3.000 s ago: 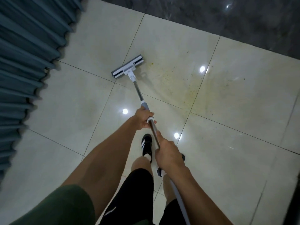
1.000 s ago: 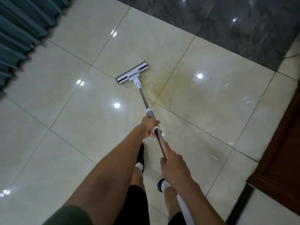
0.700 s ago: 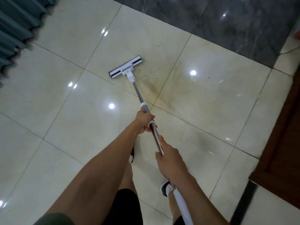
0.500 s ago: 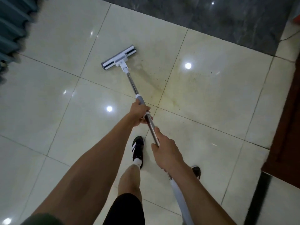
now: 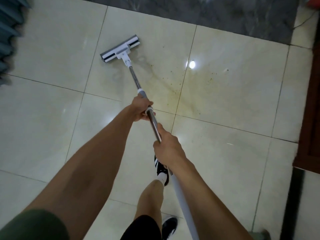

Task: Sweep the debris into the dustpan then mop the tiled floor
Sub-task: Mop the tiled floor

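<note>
A flat mop with a white and grey head (image 5: 120, 49) rests on the cream tiled floor (image 5: 225, 94), and its metal handle (image 5: 134, 78) runs back toward me. My left hand (image 5: 141, 109) grips the handle at the grey collar. Lower on the pole, my right hand (image 5: 167, 148) is closed around it. A yellowish wet stain with small dark specks (image 5: 174, 87) spreads over the tiles right of the mop head. No dustpan is in view.
A dark marble strip (image 5: 207, 13) borders the far side. Blue-grey curtain folds (image 5: 8, 32) hang at the left. Dark wooden furniture (image 5: 310, 118) stands at the right edge. My feet in black shoes (image 5: 161, 168) are under the pole.
The mop head has slid back and forth over the stained tiles, ending closer to the stain. I have stepped, and my view has shifted right. Both hands keep their grip.
</note>
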A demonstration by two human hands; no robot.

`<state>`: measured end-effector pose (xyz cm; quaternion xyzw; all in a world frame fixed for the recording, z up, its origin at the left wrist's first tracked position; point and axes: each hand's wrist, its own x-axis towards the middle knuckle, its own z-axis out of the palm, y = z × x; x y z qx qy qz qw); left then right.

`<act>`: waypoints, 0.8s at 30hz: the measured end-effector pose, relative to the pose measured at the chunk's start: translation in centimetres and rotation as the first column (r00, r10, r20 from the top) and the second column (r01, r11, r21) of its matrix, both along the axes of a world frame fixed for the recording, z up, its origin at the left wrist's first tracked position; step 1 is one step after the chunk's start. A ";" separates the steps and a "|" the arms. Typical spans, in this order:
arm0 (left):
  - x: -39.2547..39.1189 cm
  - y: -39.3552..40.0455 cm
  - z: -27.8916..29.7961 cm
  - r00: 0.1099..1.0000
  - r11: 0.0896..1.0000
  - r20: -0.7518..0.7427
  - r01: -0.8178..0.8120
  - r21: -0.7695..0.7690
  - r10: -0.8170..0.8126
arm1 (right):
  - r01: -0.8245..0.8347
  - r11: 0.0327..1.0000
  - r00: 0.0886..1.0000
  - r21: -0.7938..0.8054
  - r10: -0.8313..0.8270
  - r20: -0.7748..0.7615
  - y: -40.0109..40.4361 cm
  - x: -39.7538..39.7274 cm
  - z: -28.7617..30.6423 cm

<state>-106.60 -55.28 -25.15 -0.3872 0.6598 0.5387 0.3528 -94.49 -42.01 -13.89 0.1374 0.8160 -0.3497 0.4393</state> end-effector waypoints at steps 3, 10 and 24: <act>3.5 0.8 0.5 0.997 0.997 0.013 0.077 0.028 -0.077 | 0.084 0.996 0.996 -0.012 -0.084 0.017 0.3 4.4 0.1; 16.6 5.2 1.5 0.958 0.958 0.040 0.284 0.030 -0.286 | 0.222 0.975 0.975 0.006 -0.222 0.009 2.2 19.2 1.3; 32.2 8.6 3.4 0.937 0.938 0.052 0.345 0.033 -0.347 | 0.305 0.952 0.950 0.030 -0.301 -0.087 3.0 35.6 3.8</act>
